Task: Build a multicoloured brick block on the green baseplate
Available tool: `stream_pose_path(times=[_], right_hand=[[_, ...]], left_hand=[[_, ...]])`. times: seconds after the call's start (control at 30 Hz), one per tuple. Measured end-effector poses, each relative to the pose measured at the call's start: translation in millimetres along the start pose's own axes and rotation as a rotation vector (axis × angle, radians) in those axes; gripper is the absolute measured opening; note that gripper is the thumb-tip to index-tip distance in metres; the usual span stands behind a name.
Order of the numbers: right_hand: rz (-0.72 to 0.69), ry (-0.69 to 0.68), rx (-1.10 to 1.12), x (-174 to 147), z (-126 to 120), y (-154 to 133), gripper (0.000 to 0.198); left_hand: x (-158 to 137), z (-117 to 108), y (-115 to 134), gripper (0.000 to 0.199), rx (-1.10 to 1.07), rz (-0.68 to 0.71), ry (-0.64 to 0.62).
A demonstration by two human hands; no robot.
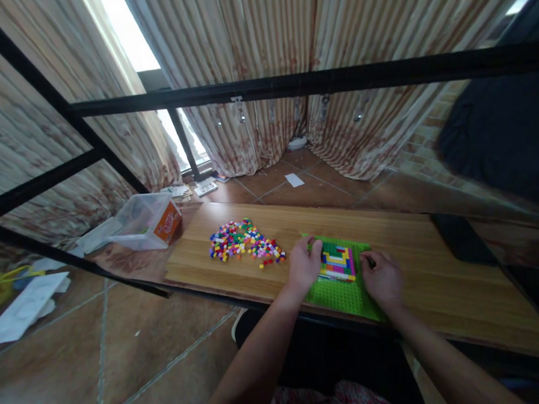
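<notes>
A green studded baseplate lies on the wooden board, bearing a square layer of coloured toy bricks in yellow, blue, white, pink and other colours. My left hand rests at the plate's left side, fingers loosely apart, its thumb by the brick layer's left edge. At the plate's right edge is my right hand, thumb and fingertips pinched together. Whatever may be between those fingertips is too small to make out. Left of the plate, a loose pile of small coloured bricks is spread on the board.
The wooden board spans the space before me. A clear plastic box with an orange label stands beyond its left end. A dark flat object lies at the right. Black metal bars cross behind, before striped curtains.
</notes>
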State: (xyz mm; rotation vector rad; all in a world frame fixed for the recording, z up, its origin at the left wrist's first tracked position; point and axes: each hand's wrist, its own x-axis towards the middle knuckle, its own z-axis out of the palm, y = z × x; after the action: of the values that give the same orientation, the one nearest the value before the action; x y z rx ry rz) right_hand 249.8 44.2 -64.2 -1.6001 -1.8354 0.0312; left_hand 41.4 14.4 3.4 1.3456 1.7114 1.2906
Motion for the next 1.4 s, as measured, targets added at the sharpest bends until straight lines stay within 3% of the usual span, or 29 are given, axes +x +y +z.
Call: stream_pose_path(times=[0.2, 0.37, 0.8, 1.0, 1.4], right_hand=[[0.002, -0.008, -0.016, -0.6, -2.1, -0.9, 0.032], [0.011, -0.016, -0.031, -0.5, -4.9, -3.9, 0.030], [0.011, -0.023, -0.042, -0.3, -5.9, -3.2, 0.031], [0.003, -0.012, -0.050, -0.4, -6.8, -5.2, 0.032], [0.045, -0.010, -0.017, -0.5, -2.6, -5.3, 0.030]], left_hand=[[-10.0, -78.0, -31.5, 0.019, 0.177, 0.033, 0.224], [-14.0, -126.6, -59.5, 0.015, 0.514, 0.027, 0.201], [-11.5, -140.8, -66.8, 0.021, 0.777, 0.004, 0.218], [-7.3, -134.2, -65.7, 0.026, 0.753, 0.150, 0.115], [3.8, -144.5, -59.6, 0.021, 0.853, 0.195, -0.011]])
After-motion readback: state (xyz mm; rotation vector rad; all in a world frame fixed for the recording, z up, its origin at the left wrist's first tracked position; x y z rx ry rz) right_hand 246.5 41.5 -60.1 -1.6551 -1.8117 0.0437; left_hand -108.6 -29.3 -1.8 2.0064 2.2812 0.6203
